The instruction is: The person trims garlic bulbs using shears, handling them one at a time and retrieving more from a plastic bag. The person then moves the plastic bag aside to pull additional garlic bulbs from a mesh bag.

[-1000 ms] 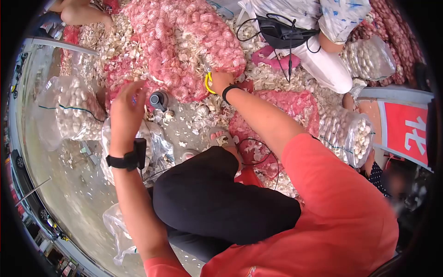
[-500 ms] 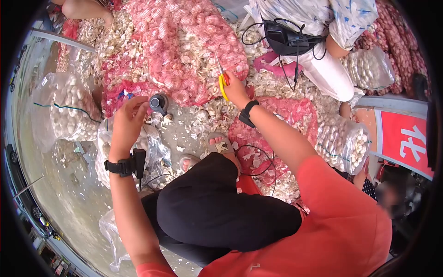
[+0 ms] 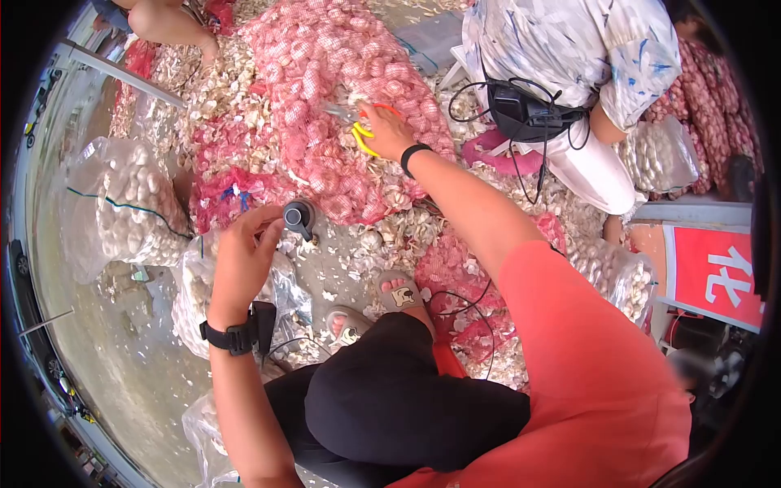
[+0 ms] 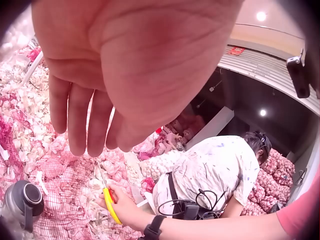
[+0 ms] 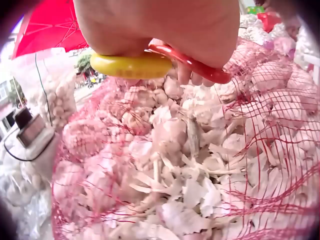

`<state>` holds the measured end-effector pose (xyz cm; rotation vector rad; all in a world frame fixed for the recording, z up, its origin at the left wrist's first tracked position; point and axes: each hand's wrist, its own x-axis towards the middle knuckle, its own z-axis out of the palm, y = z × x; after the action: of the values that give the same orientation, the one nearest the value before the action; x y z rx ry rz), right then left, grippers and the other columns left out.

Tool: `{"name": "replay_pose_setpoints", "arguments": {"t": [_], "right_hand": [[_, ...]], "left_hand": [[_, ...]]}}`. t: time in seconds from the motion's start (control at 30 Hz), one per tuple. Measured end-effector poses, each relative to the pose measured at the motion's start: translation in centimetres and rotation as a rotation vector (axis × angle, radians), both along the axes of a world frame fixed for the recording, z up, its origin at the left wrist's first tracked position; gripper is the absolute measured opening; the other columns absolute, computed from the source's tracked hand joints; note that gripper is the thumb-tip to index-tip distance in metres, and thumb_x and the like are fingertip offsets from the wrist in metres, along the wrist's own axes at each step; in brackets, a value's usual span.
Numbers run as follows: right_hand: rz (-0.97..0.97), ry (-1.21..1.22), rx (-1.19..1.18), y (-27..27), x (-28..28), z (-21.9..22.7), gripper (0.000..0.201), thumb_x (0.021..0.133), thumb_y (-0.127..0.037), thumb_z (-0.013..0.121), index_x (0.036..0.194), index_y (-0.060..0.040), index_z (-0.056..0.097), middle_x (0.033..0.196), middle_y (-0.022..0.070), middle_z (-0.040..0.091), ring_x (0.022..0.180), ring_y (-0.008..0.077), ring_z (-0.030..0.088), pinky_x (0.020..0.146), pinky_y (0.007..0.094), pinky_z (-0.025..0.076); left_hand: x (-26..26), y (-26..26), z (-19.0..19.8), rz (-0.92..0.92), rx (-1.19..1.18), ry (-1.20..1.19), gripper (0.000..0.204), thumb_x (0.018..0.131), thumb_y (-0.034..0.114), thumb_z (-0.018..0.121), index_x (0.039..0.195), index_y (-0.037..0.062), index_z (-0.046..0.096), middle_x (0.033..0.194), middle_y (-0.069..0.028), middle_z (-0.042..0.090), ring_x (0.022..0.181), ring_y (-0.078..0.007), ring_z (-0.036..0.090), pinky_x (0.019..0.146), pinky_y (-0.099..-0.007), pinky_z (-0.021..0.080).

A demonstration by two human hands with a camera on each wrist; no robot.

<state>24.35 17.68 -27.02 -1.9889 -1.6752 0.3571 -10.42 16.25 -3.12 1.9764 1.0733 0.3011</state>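
Note:
My right hand (image 3: 386,133) grips scissors (image 3: 364,140) with yellow and red handles over an opened red mesh bag of garlic (image 3: 305,61). In the head view the blades point left across the bulbs. Close up in the right wrist view, the yellow handle (image 5: 132,66) and red handle (image 5: 192,63) sit under the palm, above torn netting, garlic bulbs (image 5: 172,87) and dry skins. My left hand (image 3: 246,254) hangs with loosely bent fingers beside a dark grey bottle (image 3: 298,218). In the left wrist view its fingers (image 4: 80,120) hold nothing.
Clear plastic bags of white garlic stand at left (image 3: 134,199) and right (image 3: 614,272). Another person in a white patterned shirt (image 3: 541,41) sits at upper right. Garlic skins litter the floor (image 3: 329,272), where my sandalled feet (image 3: 399,293) rest.
My right hand has moved left over the mesh bag, and the scissors have swung from pointing up to pointing left. My left hand has come down beside the bottle. The head view has shifted.

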Motion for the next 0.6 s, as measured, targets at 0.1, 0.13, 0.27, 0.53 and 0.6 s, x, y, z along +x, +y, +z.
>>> {"name": "replay_pose_setpoints", "arguments": {"t": [0.1,0.13,0.27,0.53,0.6], "right_hand": [[-0.07,-0.158,-0.02,0.2,2.9,2.5,0.069,0.087,-0.025,0.075,0.147,-0.009,0.043,0.131,0.0185,0.059,0.129,0.0358,0.053,0.109,0.0467,0.041],[-0.063,-0.16,-0.029,0.4,3.4,2.2,0.069,0.087,-0.025,0.075,0.147,-0.009,0.043,0.131,0.0185,0.059,0.129,0.0358,0.053,0.109,0.0467,0.041],[-0.038,-0.336,0.034,2.2,4.4,1.4,0.071,0.084,-0.021,0.076,0.147,-0.0116,0.044,0.128,0.0167,0.06,0.128,0.0333,0.054,0.109,0.0459,0.04],[-0.106,-0.412,-0.003,6.2,3.6,-0.2,0.063,0.081,-0.019,0.077,0.137,-0.0124,0.051,0.114,0.0099,0.068,0.118,0.0273,0.06,0.1,0.0422,0.037],[-0.122,-0.429,0.0,6.0,3.5,0.0,0.06,0.083,-0.024,0.077,0.136,-0.0131,0.053,0.113,0.0102,0.07,0.113,0.0278,0.064,0.099,0.0423,0.038]], "left_hand": [[-0.2,0.5,0.1,-0.005,-0.002,0.028,0.023,0.099,0.011,0.066,0.117,-0.0028,0.069,0.106,-0.0121,0.074,0.101,-0.02,0.07,0.09,-0.032,0.052],[-0.4,0.4,-0.1,0.001,-0.011,0.026,0.023,0.099,0.011,0.066,0.117,-0.0028,0.069,0.106,-0.0121,0.074,0.101,-0.02,0.07,0.09,-0.032,0.052],[-0.5,0.7,-0.4,0.005,0.015,-0.037,0.02,0.096,0.011,0.067,0.111,-0.0029,0.07,0.103,-0.0163,0.074,0.094,-0.0274,0.071,0.083,-0.0346,0.052],[-1.0,0.6,-0.4,-0.001,-0.073,0.003,0.023,0.098,0.011,0.066,0.117,-0.0031,0.069,0.108,-0.0131,0.074,0.105,-0.0204,0.07,0.092,-0.0323,0.052],[-1.4,0.8,-0.6,-0.004,-0.047,0.008,0.023,0.098,0.011,0.067,0.117,-0.0028,0.069,0.108,-0.0133,0.074,0.105,-0.0214,0.07,0.092,-0.0323,0.052]]}}
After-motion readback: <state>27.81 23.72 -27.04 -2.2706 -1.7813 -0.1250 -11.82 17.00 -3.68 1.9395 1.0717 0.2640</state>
